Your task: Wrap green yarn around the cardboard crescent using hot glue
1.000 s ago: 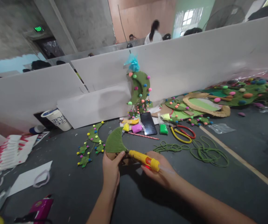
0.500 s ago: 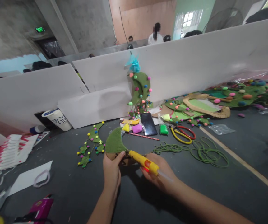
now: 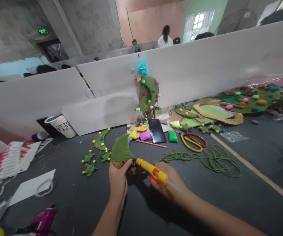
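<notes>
My left hand [image 3: 118, 181] grips the lower end of a green cord-wrapped cardboard crescent [image 3: 121, 149], thumb on top. My right hand [image 3: 169, 182] is wrapped round a yellow glue gun [image 3: 152, 169] with a red glow near its back. The gun's nozzle points left and touches the crescent by my left thumb. A clear glue stick sticks out of the gun's rear. Loose green cord [image 3: 206, 159] lies coiled on the dark floor to the right.
Green leaf pieces with coloured pompoms [image 3: 94, 152] lie to the left. A black phone [image 3: 156, 130], clay bags and red and yellow scissors [image 3: 193, 140] sit behind. A decorated green crescent tree [image 3: 149, 95] stands against white boards [image 3: 205, 65]. A paper cup [image 3: 60, 125] lies far left. People stand beyond the boards.
Hardly anything has moved. Both hands hold their grip, with the glue gun's nozzle staying at the crescent's lower end.
</notes>
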Demonstrator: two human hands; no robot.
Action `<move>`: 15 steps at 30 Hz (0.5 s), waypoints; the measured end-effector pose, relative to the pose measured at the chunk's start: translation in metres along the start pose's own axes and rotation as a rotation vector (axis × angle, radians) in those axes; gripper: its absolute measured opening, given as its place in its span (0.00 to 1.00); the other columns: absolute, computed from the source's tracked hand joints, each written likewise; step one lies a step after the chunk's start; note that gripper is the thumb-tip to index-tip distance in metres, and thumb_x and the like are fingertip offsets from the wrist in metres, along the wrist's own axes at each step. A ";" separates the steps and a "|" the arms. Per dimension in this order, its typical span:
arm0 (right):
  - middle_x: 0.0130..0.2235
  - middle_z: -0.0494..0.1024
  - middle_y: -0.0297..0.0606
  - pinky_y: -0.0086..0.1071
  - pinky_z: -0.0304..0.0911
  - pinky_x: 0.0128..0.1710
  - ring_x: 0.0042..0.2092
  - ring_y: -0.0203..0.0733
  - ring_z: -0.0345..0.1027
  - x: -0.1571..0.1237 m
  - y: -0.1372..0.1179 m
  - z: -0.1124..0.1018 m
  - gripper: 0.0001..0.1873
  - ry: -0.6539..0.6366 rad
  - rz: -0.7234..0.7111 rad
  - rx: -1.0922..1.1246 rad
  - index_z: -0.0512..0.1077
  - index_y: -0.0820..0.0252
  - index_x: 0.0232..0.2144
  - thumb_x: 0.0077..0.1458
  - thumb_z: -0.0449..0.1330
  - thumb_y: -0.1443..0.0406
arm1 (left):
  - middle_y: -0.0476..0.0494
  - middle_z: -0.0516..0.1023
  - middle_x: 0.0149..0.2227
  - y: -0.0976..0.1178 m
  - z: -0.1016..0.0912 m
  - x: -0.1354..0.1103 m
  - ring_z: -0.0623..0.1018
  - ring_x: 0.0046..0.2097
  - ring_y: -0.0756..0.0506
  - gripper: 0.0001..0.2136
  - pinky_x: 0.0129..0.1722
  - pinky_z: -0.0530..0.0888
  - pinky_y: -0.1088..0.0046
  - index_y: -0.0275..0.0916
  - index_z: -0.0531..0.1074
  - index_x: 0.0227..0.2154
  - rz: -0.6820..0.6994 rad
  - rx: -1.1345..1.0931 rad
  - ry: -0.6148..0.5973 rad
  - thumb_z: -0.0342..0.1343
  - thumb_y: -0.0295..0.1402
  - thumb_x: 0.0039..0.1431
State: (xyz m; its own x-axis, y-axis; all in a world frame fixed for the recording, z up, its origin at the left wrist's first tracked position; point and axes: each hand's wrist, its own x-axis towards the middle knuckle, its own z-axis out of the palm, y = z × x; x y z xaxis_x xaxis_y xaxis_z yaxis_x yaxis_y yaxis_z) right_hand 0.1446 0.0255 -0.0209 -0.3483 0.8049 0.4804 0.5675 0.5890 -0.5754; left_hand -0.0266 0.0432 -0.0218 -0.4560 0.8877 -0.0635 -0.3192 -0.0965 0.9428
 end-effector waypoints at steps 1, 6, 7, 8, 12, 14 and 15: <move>0.24 0.70 0.36 0.31 0.57 0.27 0.26 0.38 0.61 0.000 0.000 0.000 0.08 -0.005 0.009 0.013 0.66 0.57 0.24 0.55 0.52 0.66 | 0.48 0.79 0.31 0.000 0.000 0.000 0.78 0.31 0.50 0.26 0.35 0.74 0.74 0.36 0.72 0.44 -0.001 0.002 0.000 0.69 0.26 0.37; 0.23 0.69 0.35 0.30 0.57 0.26 0.25 0.37 0.61 0.000 0.000 -0.002 0.09 -0.004 0.059 0.068 0.64 0.57 0.23 0.55 0.52 0.65 | 0.49 0.79 0.32 0.002 0.001 -0.001 0.78 0.32 0.50 0.26 0.36 0.73 0.74 0.37 0.72 0.44 -0.003 0.003 -0.009 0.68 0.26 0.37; 0.23 0.68 0.34 0.30 0.57 0.26 0.24 0.36 0.61 0.000 0.000 -0.002 0.10 -0.001 0.058 0.074 0.63 0.57 0.22 0.55 0.52 0.65 | 0.49 0.79 0.33 0.002 0.001 -0.001 0.78 0.32 0.50 0.26 0.36 0.73 0.74 0.37 0.72 0.44 -0.003 0.001 -0.006 0.68 0.26 0.37; 0.23 0.68 0.34 0.29 0.57 0.26 0.24 0.36 0.61 0.000 0.000 -0.003 0.10 -0.002 0.059 0.079 0.63 0.57 0.22 0.55 0.52 0.65 | 0.49 0.79 0.33 0.002 0.001 -0.001 0.78 0.32 0.50 0.26 0.36 0.73 0.74 0.37 0.72 0.44 -0.003 0.001 -0.004 0.68 0.26 0.37; 0.23 0.69 0.35 0.30 0.58 0.26 0.25 0.37 0.60 0.000 -0.001 -0.003 0.10 -0.034 0.068 0.072 0.64 0.57 0.22 0.55 0.52 0.65 | 0.49 0.80 0.32 0.003 0.001 -0.001 0.78 0.32 0.50 0.26 0.37 0.73 0.74 0.37 0.72 0.44 -0.003 -0.001 -0.009 0.69 0.27 0.37; 0.24 0.70 0.36 0.31 0.58 0.27 0.26 0.38 0.61 0.001 -0.001 -0.003 0.09 -0.059 0.055 0.059 0.65 0.56 0.23 0.55 0.52 0.65 | 0.49 0.80 0.32 0.004 0.001 -0.001 0.78 0.31 0.50 0.26 0.36 0.73 0.74 0.37 0.72 0.44 -0.004 -0.001 -0.007 0.69 0.27 0.36; 0.24 0.70 0.37 0.32 0.58 0.27 0.26 0.39 0.61 0.001 -0.001 -0.003 0.08 -0.067 0.043 0.056 0.66 0.56 0.24 0.55 0.52 0.65 | 0.49 0.80 0.32 0.004 0.002 -0.001 0.78 0.31 0.50 0.26 0.36 0.73 0.74 0.37 0.72 0.44 -0.005 0.000 -0.004 0.69 0.26 0.36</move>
State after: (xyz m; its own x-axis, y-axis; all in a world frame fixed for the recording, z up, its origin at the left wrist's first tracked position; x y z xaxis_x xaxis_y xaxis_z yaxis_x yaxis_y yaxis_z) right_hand 0.1455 0.0255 -0.0181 -0.3748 0.8315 0.4100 0.5408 0.5553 -0.6318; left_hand -0.0258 0.0423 -0.0174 -0.4513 0.8899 -0.0667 -0.3214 -0.0924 0.9424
